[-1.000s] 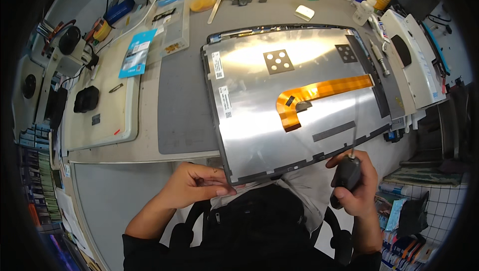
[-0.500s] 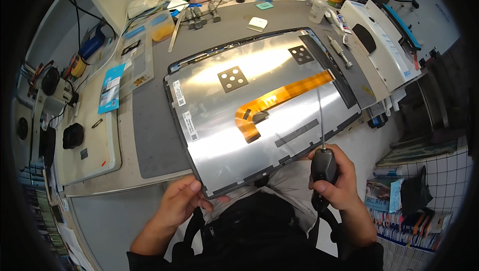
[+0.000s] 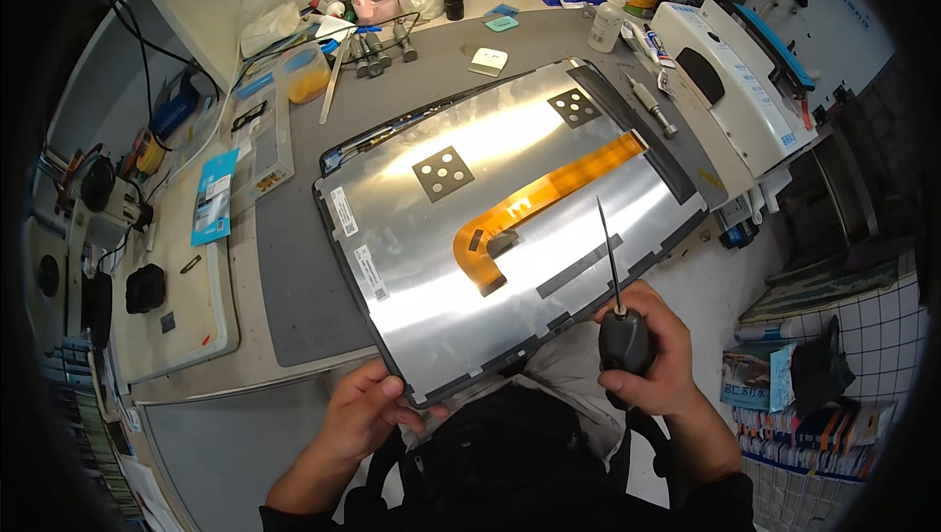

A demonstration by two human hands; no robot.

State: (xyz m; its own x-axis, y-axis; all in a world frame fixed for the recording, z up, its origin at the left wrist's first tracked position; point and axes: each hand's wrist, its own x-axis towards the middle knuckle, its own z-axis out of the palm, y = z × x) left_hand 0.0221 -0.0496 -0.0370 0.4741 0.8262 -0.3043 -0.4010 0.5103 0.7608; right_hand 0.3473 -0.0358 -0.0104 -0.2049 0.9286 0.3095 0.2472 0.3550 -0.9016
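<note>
A display panel point(image 3: 412, 326) with a silvery metal back and black edges lies tilted across the desk's front edge. A wide orange ribbon cable point(image 3: 544, 197) bends over its back. My left hand point(image 3: 368, 405) pinches the panel's near left corner between thumb and fingers. My right hand point(image 3: 667, 356) is wrapped round a black-handled tool point(image 3: 627, 341) with a long, thin, pointed metal shaft, like a screwdriver. The shaft points up over the panel's right part; whether its tip touches the metal cannot be made out. The right fingers lie close to the panel's near edge.
A grey mat point(image 3: 294, 287) covers the desk. Several screwdrivers point(image 3: 372, 54), a tub with orange contents point(image 3: 304, 73) and a white bottle point(image 3: 608, 21) stand or lie toward the back. A white machine point(image 3: 730, 81) is at right, a pale tray point(image 3: 186, 336) at left.
The panel has shifted slightly left and downward in view. The tool's shaft has swung left, its tip now further from the ribbon cable's right end.
</note>
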